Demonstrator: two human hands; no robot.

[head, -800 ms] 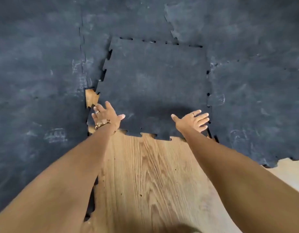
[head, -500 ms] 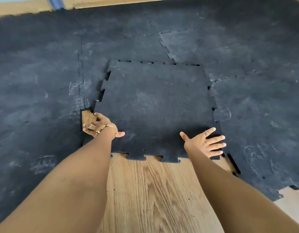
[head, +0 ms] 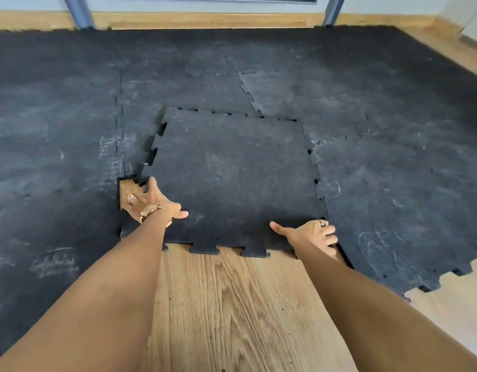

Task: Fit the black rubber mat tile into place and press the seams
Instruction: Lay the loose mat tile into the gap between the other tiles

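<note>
Both hands gripping near corners of a loose black rubber mat tile, not seated yet.

Left hand (head: 154, 202): fingers curled over the tile's left edge at the near-left corner, thumb flat on top, gold ring and gold bracelet (head: 150, 210) visible. Right hand (head: 314, 233): fingers (head: 329, 238) bent down over the near-right corner, thumb splayed on top toward 9 o'clock. Square black rubber mat tile with jigsaw-tab edges (head: 232, 181) has a matte, scuffed grainy surface; it sits in a gap of the surrounding laid black rubber matting (head: 393, 170), left edge raised over its neighbour, dark gaps along the far and right seams. Bare grained light oak floor (head: 232, 304) at 6 o'clock, plus a small wedge at the tile's 9 o'clock.
</note>
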